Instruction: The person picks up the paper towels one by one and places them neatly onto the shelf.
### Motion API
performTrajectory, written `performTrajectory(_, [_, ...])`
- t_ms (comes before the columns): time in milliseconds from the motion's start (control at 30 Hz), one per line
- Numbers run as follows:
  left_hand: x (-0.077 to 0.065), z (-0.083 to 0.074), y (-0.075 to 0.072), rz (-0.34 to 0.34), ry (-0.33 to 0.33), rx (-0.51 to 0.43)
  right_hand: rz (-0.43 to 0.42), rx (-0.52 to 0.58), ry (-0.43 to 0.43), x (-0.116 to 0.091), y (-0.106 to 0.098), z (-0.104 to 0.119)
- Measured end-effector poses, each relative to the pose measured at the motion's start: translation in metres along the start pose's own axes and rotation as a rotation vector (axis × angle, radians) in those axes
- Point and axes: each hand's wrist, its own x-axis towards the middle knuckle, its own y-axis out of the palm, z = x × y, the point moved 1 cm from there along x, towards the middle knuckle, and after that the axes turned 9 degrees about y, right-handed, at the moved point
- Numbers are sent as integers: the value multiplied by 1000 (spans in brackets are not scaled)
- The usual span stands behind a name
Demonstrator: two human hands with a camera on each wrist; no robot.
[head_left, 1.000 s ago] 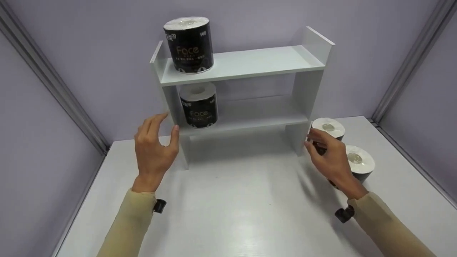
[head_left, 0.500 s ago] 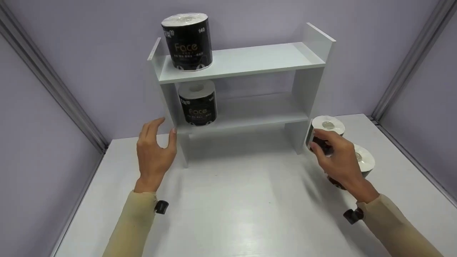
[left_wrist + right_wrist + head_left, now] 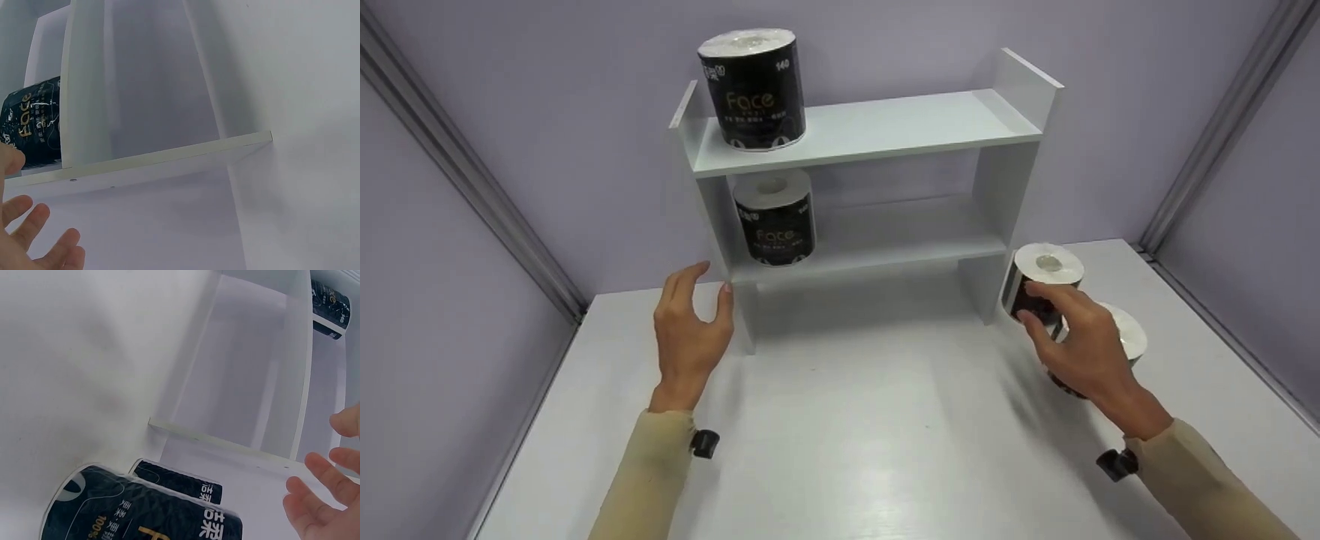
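My left hand (image 3: 690, 334) hovers by the left side panel of a white two-tier shelf (image 3: 915, 127), thumb and fingers spread with nothing between them. Over on the right, my right hand (image 3: 1080, 341) is held with relaxed fingers in front of two toilet rolls and grips neither. The rear roll (image 3: 1046, 264) stands beside the shelf's right panel; the front roll (image 3: 1129, 334) is partly hidden behind the hand. Both wear black wrappers with white tops. Another toilet roll (image 3: 761, 97) stands at the left of the top tier, and a matching toilet roll (image 3: 778, 229) sits directly below it.
The shelf stands on a white table (image 3: 847, 435) against a pale lilac back wall (image 3: 885, 45). Side walls with grey metal rails (image 3: 495, 180) close in the table left and right. A black wrist camera (image 3: 1117, 465) is strapped at the right sleeve.
My right hand has drawn back from the shelf's right panel, toward me and to the right, uncovering more of the rear roll. My left hand has lowered slightly. The rolls stay put.
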Motion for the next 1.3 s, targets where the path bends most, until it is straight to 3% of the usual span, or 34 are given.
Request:
performTrajectory(267, [-8,2,7,-1,-46,-52,2,-55,-2,-3,-7,-2])
performTrajectory(433, [-6,5,16,-12,-51,-67,-8,-85,-13,0,-15,-4])
performTrajectory(600, [-12,10,23,-30,-59,-97,-10,-100,-4,0,-19,-7])
performTrajectory(1100, [-34,17,35,-3,-286,-185,-1,-104,-28,-6,-22,-13])
performTrajectory(1300, [-41,19,39,9,-337,-215,-9,-111,-32,-12,-26,-14])
